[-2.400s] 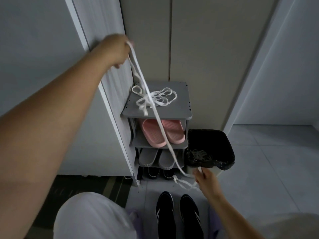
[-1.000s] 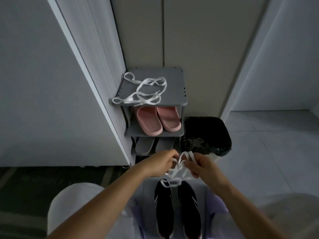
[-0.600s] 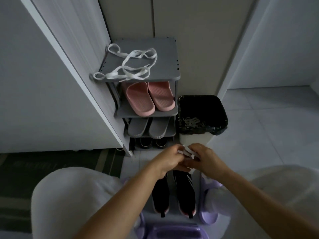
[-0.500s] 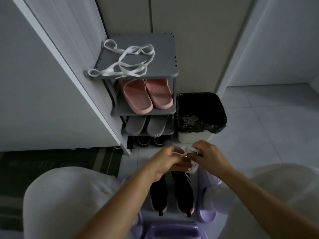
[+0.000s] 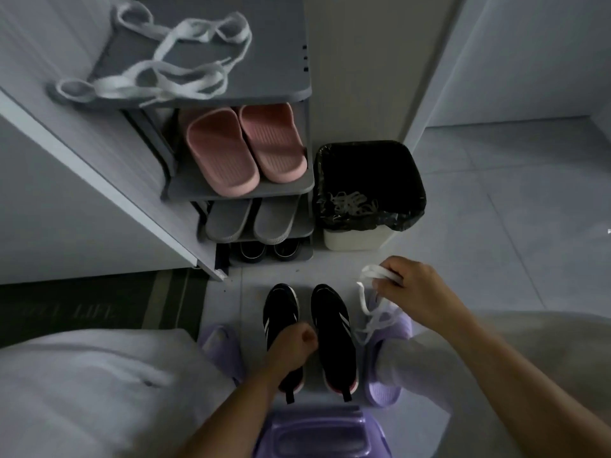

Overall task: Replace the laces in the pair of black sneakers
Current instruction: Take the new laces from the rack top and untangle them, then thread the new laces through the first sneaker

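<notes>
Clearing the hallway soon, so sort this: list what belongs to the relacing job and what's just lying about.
Job: black sneakers, white lace in right hand, left hand on left sneaker, spare lace on rack.
Lying about: pink slippers, grey slippers, bin, purple stool.

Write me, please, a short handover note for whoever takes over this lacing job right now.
Left hand: curled on the left sneaker, seemingly gripping its top.
Right hand: holds a bunched white lace, loose end dangling.
Right sneaker stands beside the left one; neither shows a lace.
Second white lace lies on the rack's top shelf.
Done: pale laces, likely the old ones, lie in the bin.
Left: thread both sneakers.
</notes>
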